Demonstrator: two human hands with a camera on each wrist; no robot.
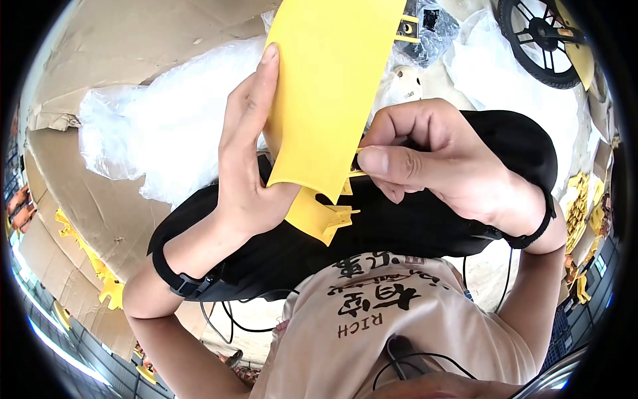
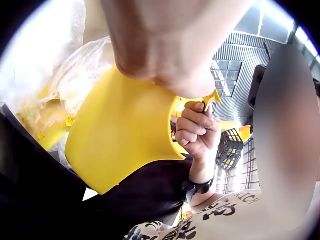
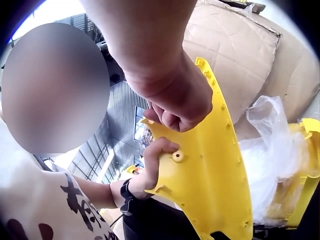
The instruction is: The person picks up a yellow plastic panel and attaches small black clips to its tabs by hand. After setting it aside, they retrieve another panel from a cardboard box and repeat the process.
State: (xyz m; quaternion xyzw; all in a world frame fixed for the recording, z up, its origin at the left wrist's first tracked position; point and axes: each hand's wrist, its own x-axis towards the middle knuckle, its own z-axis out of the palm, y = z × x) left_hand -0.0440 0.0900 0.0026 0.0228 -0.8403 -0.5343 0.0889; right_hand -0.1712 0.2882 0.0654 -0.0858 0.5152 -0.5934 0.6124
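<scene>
A long curved yellow plastic panel (image 1: 332,86) is held up over the person's lap, its smooth outer face toward the head camera. The left hand (image 1: 249,159) grips its near left side, fingers along the outside. In the right wrist view, the left thumb lies on the ribbed inner face beside a round screw boss (image 3: 177,156). At the panel's right edge, the right hand (image 1: 438,159) pinches a small projecting tab (image 1: 357,171) between thumb and curled fingers. Something small and dark shows at that pinch, and I cannot tell what it is.
Clear plastic wrap (image 1: 179,113) lies on flattened cardboard (image 1: 86,179) to the left. A black spoked wheel (image 1: 545,43) stands at the far right. More yellow parts (image 1: 578,213) lie at the right edge, others (image 1: 93,266) at the left. Black cables (image 1: 229,319) hang by the person's shirt.
</scene>
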